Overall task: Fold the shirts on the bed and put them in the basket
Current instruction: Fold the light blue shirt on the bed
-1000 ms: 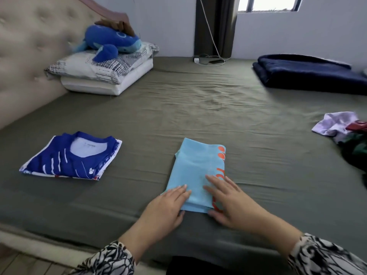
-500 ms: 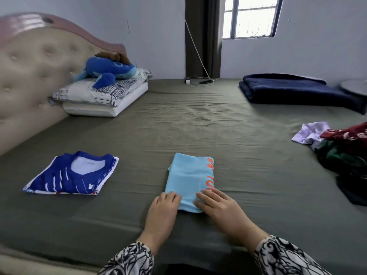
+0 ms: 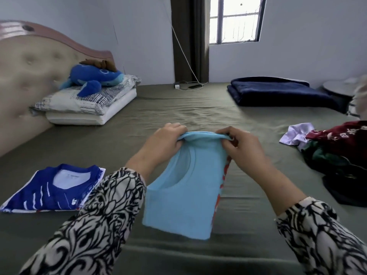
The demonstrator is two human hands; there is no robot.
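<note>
- Lifting off the sheet now, the light blue shirt point(image 3: 182, 195) hangs folded between both hands, where half a second ago it lay flat on the bed point(image 3: 178, 108) under their fingertips.
- Left hand point(image 3: 160, 143) pinches the top fold at its left corner, fingers curled over the cloth; right hand point(image 3: 240, 145) pinches the right corner likewise.
- Folding of this shirt looks finished, so I judge the next step is carrying it off, perhaps onto the folded blue jersey point(image 3: 53, 187) lying to the left, near the bed's front edge.
- No basket shows in this view.
- Unfolded clothes point(image 3: 337, 155) remain heaped at the right, so the task is well short of done.
- Bare sheet between the jersey and the hanging shirt gives room to move leftward; pillows point(image 3: 85, 108) and a navy blanket point(image 3: 278, 92) sit far back, well apart.
</note>
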